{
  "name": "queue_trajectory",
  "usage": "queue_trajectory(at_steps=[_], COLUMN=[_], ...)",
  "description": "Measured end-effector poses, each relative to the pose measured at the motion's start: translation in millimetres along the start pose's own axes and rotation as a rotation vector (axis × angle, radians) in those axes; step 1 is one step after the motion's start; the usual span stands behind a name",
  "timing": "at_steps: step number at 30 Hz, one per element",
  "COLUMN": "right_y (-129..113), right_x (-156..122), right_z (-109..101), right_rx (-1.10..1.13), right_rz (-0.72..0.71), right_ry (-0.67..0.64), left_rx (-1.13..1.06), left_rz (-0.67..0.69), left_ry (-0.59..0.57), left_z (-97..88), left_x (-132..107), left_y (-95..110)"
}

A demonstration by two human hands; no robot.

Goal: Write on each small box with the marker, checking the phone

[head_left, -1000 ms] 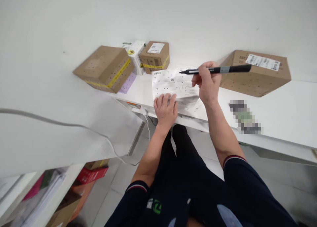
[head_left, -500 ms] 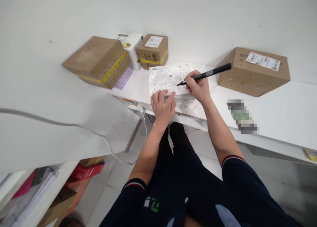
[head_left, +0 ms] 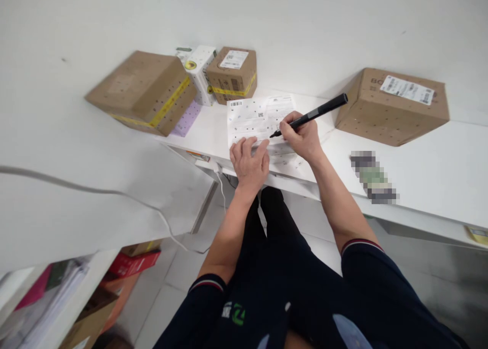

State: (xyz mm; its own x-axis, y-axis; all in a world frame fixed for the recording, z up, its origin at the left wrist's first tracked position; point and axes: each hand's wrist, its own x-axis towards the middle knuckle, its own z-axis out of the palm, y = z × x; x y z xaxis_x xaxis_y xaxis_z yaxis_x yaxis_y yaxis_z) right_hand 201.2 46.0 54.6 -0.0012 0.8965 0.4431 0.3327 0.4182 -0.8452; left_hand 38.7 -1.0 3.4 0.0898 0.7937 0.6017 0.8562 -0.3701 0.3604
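A white printed sheet [head_left: 246, 118] with a barcode and a QR code lies on the white desk [head_left: 213, 128]. My left hand [head_left: 249, 163] rests with fingers spread on the sheet's lower left edge. In my right hand [head_left: 303, 135] is a black marker [head_left: 320, 111], gripped between thumb and fingers and slanting up to the right. Its tip is at the sheet's surface, just right of my left fingertips; whether it touches the paper I cannot tell. My right hand covers the right part of the sheet.
A large carton [head_left: 152, 90], a white box [head_left: 200, 74] and a small carton [head_left: 232, 77] stand at the back left. Another labelled carton [head_left: 394, 105] is at right, with a pixelated object [head_left: 373, 176] before it. A cable [head_left: 145, 199] hangs at left.
My right hand and the marker have shifted slightly left and down, bringing the tip closer to my left fingers. The left hand stays on the sheet. The whole view has shifted slightly.
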Motion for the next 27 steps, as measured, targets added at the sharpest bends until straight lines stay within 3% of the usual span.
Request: queue_trajectory(at_steps=[20, 23, 27], right_y=[1.5, 0.2, 4.5], right_x=[0.1, 0.4, 2.2], right_z=[-1.6, -0.8, -1.4], right_rx=[0.037, 0.105, 0.194], right_rz=[0.006, 0.032, 0.05], right_ry=[-0.026, 0.044, 0.236], left_rx=[-0.014, -0.028, -0.018], left_rz=[-0.013, -0.018, -0.018], left_ry=[-0.014, -0.029, -0.028], left_z=[-0.8, -1.4, -1.0], left_x=[-0.2, 0.1, 0.4], left_y=[0.3, 0.5, -0.4])
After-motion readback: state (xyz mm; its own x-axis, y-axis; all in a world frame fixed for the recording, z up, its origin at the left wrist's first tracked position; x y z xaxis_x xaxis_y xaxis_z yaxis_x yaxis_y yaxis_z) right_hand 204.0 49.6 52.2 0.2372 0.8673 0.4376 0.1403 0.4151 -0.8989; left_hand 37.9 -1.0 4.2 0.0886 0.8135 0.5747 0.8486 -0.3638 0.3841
